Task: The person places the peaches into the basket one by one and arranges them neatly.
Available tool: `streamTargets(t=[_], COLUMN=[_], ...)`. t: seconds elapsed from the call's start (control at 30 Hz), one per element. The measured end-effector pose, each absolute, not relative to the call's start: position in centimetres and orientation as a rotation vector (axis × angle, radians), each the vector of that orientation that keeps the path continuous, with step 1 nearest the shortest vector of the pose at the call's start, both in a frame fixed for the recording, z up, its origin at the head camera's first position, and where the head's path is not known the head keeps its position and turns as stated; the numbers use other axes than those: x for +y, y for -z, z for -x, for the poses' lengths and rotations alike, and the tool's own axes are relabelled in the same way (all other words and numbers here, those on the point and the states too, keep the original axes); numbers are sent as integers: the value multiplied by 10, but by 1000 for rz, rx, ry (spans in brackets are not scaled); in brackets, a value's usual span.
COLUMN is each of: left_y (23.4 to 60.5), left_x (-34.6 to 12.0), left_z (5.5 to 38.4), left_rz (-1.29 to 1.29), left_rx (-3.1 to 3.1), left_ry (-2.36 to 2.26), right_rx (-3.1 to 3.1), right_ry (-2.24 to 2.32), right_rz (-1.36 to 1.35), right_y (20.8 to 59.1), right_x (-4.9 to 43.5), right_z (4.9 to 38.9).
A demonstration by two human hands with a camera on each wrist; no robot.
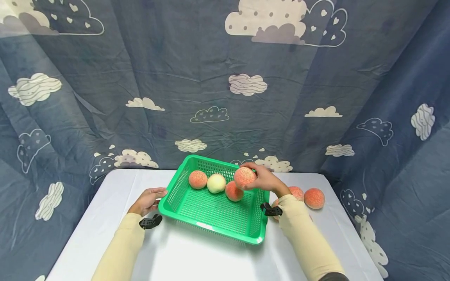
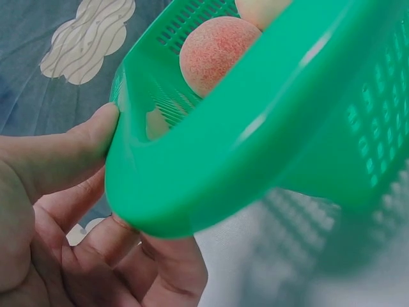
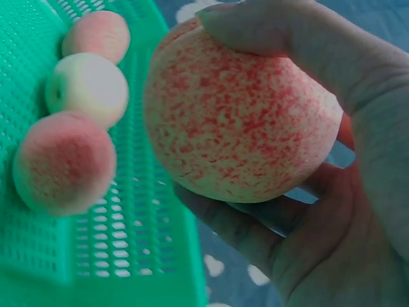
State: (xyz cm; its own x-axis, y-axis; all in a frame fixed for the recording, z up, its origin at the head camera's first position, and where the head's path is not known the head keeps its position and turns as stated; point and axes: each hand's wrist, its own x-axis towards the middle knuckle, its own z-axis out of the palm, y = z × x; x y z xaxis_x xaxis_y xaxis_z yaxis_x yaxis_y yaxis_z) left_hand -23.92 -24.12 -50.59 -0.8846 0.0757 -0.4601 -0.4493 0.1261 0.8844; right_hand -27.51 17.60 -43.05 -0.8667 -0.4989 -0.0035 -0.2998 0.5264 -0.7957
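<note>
Speckled peach [image 1: 244, 178] was up at the far right of a green basket [image 1: 214, 210], held in the right hand [image 1: 263, 180], fingers [image 3: 233, 224] and thumb clamped round it. Left hand [image 1: 149, 199] gripped the basket's left corner, thumb at the rim, fingers curled under. In the basket, along the far side: an orange-pink peach [image 1: 198, 179], a pale peach [image 1: 216, 183], a redder peach [image 1: 234, 191].

Table [image 1: 197, 253] was white, bright at the near middle, with soft shadow by the basket and faint creases towards the sides. Basket sat skewed on it. More peaches [image 1: 314, 198] lay right of the basket, some partly hidden by the right forearm.

Wrinkled dark blue-grey curtain [image 1: 175, 62] hung behind and along both sides, printed with white, beige and outlined clouds, some dotted, striped or heart-filled. Sleeves [image 1: 306, 238] were cream.
</note>
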Motion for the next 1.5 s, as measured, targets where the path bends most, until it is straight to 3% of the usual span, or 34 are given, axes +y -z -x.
streamTargets(t=[0.8,1.3,1.5], left_y=[508,510,510], left_x=[-244,-242,-241], left_z=[239,240,242], left_rz=[392,395,392], left_rx=[2047,2042,2040], left_ry=[-1795,-1797,-1803], right_rx=[2388,2224,2307], right_ry=[1258,1486,1417], right_rz=[660,550,624], right_y=[474,501,506], right_x=[107,68,48], right_z=[304,297,294])
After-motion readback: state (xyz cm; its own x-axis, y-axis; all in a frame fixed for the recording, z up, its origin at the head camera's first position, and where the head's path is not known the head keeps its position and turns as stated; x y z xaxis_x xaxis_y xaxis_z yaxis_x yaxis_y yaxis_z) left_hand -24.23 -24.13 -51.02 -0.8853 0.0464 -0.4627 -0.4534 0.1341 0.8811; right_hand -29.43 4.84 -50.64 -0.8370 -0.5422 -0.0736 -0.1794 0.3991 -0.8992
